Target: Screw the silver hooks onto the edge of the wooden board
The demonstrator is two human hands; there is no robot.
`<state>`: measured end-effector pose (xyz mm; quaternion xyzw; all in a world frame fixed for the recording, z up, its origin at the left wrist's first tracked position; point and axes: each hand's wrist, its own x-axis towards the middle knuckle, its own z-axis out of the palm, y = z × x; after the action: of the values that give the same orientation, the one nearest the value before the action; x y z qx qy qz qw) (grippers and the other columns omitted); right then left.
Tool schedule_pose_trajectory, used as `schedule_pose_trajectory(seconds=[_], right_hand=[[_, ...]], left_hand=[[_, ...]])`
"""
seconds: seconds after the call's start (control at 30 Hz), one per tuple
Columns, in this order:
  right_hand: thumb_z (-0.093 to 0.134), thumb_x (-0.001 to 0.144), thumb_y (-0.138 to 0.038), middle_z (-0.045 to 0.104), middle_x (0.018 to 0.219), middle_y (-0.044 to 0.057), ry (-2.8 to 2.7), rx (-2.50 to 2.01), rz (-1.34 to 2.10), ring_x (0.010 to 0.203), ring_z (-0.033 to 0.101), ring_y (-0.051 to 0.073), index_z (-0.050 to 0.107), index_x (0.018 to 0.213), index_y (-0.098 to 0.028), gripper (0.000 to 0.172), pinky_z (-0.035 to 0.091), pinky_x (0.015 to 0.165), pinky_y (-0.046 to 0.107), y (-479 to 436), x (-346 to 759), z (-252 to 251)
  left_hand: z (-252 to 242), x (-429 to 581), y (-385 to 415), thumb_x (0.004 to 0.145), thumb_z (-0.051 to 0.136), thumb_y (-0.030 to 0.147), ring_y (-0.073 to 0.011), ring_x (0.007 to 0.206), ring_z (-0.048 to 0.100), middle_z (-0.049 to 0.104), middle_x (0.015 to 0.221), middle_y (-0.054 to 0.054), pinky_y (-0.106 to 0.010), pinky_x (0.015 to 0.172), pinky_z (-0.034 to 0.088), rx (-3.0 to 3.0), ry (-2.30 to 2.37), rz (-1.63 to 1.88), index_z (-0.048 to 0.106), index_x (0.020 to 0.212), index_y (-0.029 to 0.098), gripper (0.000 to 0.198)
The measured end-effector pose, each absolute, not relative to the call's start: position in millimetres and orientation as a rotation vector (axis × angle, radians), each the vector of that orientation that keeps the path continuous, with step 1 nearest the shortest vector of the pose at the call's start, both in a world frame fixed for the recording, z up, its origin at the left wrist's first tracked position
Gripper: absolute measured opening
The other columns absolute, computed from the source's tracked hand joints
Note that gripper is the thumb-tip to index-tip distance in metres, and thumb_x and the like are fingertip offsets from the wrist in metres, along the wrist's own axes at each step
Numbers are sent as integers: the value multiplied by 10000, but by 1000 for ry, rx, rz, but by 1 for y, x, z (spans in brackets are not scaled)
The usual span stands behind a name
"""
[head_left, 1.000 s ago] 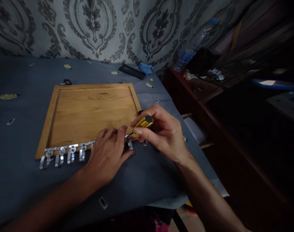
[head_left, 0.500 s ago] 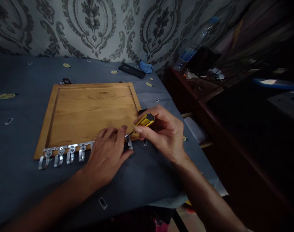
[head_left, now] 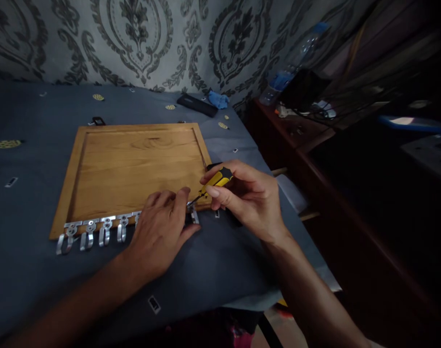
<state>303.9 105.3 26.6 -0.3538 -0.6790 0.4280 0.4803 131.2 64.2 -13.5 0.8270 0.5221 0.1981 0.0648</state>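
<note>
A framed wooden board [head_left: 140, 164] lies on the cloth, with a metal hook rail [head_left: 106, 226] along its near edge. Several silver hooks hang from that rail toward me. My left hand [head_left: 158, 224] grips the rail near its right end, fingers over the top and thumb below, hiding part of it. In my right hand [head_left: 255, 200], a yellow and black screwdriver [head_left: 216, 182] is pinched between thumb and fingers. It tilts down to the left, its tip at the rightmost hook [head_left: 194, 213]. Whether the tip sits in a screw cannot be made out.
Behind the board are a black case [head_left: 197, 105] and a crumpled blue cloth [head_left: 218, 99]. A dark object [head_left: 213, 166] partly shows beside the board's right edge. On the brown furniture at right stand a plastic bottle [head_left: 282, 79] and cables.
My right hand has turned slightly about the screwdriver, and its thumb has shifted on the handle. My left hand stays in place on the rail.
</note>
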Motion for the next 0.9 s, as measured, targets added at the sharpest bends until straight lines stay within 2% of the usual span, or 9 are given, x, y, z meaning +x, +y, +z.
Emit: schedule_pose_trajectory(seconds=[0.17,0.3,0.37,0.47,0.57,0.67,0.77,0.83,0.9], right_hand=[[800,778,-283,682,788,-20,-1626,-873,1085,503,589,54,622,788,-179,206,511,467,173,106,302,27],[755,828,-291,699,893,5,-1697,-872,1136,592,637,74,675,1049,-203,251,545,539,192,107,307,31],[711,869,-279,704,926,10,-1709,-851,1162,577,637,67,679,1103,-214,245,547,537,193,106,308,33],[746,837,-299,689,833,-6,-1652,-857,1135,509,596,53,693,915,-186,148,521,482,178,106,305,32],[809,765,-327,696,837,-4,-1596,-887,1103,478,567,46,625,785,-178,238,508,452,178,106,299,31],[831,740,-311,705,837,-8,-1566,-880,1126,474,562,45,578,756,-185,283,507,450,178,106,298,30],[799,782,-304,698,844,-7,-1606,-869,1171,535,603,64,661,925,-191,229,534,496,188,107,303,31],[736,847,-306,705,888,3,-1657,-867,1188,564,622,70,682,1089,-207,267,543,520,198,107,306,33],[701,877,-303,713,895,5,-1674,-861,1177,540,613,61,696,1096,-210,238,534,510,196,106,307,34]], left_hand=[[-13,130,64,814,761,283,-298,979,638,686,1010,-84,-434,863,473,2514,1564,578,438,1219,170,530],[-12,130,64,825,747,278,-298,995,639,693,1029,-93,-444,876,476,2504,1578,570,416,1246,164,547],[-11,131,64,831,739,278,-305,1004,638,695,1042,-102,-453,880,478,2497,1581,556,415,1254,160,546],[-11,131,64,824,746,277,-311,1004,639,695,1043,-105,-455,878,480,2490,1578,556,427,1245,160,541],[-11,131,64,816,755,264,-306,1001,639,694,1028,-99,-443,875,479,2488,1565,568,442,1216,163,518],[-11,131,64,818,754,261,-299,988,639,693,1012,-86,-437,871,477,2487,1562,574,442,1207,169,507],[-12,131,64,811,766,271,-297,983,638,691,1014,-87,-434,868,477,2503,1566,580,431,1223,162,542],[-12,131,63,810,769,270,-298,992,637,690,1026,-93,-436,872,478,2504,1571,581,423,1236,156,560],[-11,131,63,812,767,267,-299,995,637,692,1030,-96,-440,875,478,2500,1575,580,420,1243,152,565]])
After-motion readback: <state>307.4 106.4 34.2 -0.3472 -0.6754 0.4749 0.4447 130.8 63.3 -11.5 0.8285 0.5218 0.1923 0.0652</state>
